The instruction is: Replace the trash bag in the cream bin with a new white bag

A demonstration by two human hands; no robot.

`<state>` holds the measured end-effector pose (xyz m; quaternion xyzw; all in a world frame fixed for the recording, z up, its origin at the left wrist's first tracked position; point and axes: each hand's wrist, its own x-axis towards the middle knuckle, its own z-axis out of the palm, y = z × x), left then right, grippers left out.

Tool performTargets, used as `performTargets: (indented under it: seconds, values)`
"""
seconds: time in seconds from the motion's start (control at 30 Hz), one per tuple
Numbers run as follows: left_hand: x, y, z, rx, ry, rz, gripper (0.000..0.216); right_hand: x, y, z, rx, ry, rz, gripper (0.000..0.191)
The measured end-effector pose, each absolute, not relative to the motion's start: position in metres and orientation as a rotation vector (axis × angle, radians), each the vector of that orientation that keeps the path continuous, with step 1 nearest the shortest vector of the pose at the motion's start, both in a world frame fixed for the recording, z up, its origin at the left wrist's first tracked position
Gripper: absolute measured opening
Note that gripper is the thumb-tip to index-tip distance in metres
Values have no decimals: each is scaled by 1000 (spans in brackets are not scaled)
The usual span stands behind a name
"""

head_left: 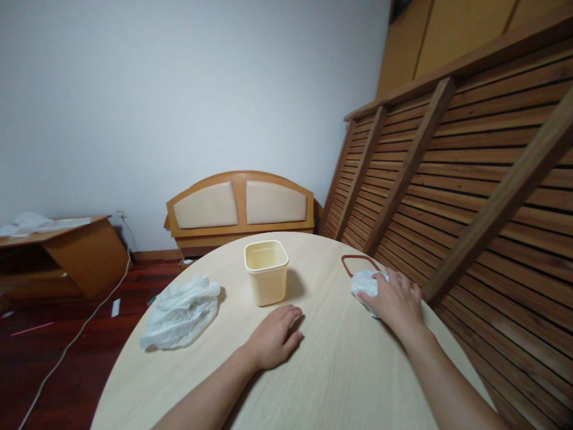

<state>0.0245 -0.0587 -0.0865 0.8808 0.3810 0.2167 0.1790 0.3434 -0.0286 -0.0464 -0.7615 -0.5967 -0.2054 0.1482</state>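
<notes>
My right hand (398, 298) is closed around a crumpled white wad (364, 282) on the right side of the round table; I cannot tell whether it is paper or plastic. Just behind the wad lies a brown rounded-square ring (356, 257), its near side hidden. My left hand (275, 337) rests on the tabletop, thumb and fingers apart, with nothing in it. A small cream-yellow bin (268, 283) stands upright just beyond that hand, and no contents show inside. Farther left is a loose, crumpled white plastic bag (183, 313).
The round pale wooden table (322, 370) has its edge curving around both arms. Slatted wooden panels (447, 191) lean close along the right. Behind stands a padded headboard (242, 206). A wooden desk (80, 251) and a white cable (80, 331) are at left.
</notes>
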Motion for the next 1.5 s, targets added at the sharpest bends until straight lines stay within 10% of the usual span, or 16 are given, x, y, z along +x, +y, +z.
performTargets:
  seconds: [0.83,1.5]
  values:
    - [13,-74,-87,2575,1042,562,37,317,-27,-40,-1977,-1737,-653,47]
    - [15,-81,-90,2587,1154,596,43,243,-36,-100,-1495,-2391,348,64]
